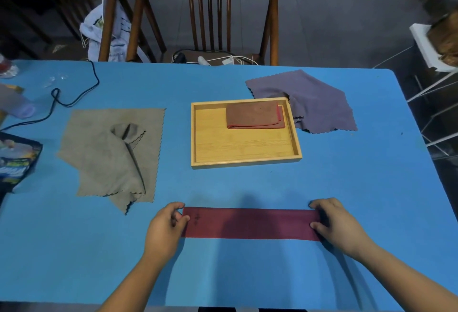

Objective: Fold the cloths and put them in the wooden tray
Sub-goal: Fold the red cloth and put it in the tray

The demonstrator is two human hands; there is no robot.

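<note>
One cloth is done: a brown-red folded cloth [255,114] lies flat in the far right part of the wooden tray [244,162], which sits mid-surface, right of centre. The rest of the tray floor is bare.

Cloth in hand: a maroon cloth [250,223] lies on the blue surface [247,188] at the near edge, just in front of the tray. It already forms a long narrow strip running left to right, so by judgement at least one lengthwise fold is made. The left hand [164,230] holds the left end of the strip, fingers [179,216] pinched on the far corner. The right hand [339,225] holds the right end, thumb and fingers closed over that edge. Both hands grasp the cloth; neither is free.

Still to do, as judged from the layout:
- fold the maroon strip end to end, probably more than once, to match the size of the cloth already in the tray, then place it there;
- the grey-tan cloth [111,158], lying loose and creased on the left of the surface, is unfolded;
- the purple cloth [309,100], lying rumpled far right, just beside the tray's far right corner and possibly touching it, is unfolded.

Estimate: one of four cloths finished, a second partway folded, two untouched.
</note>
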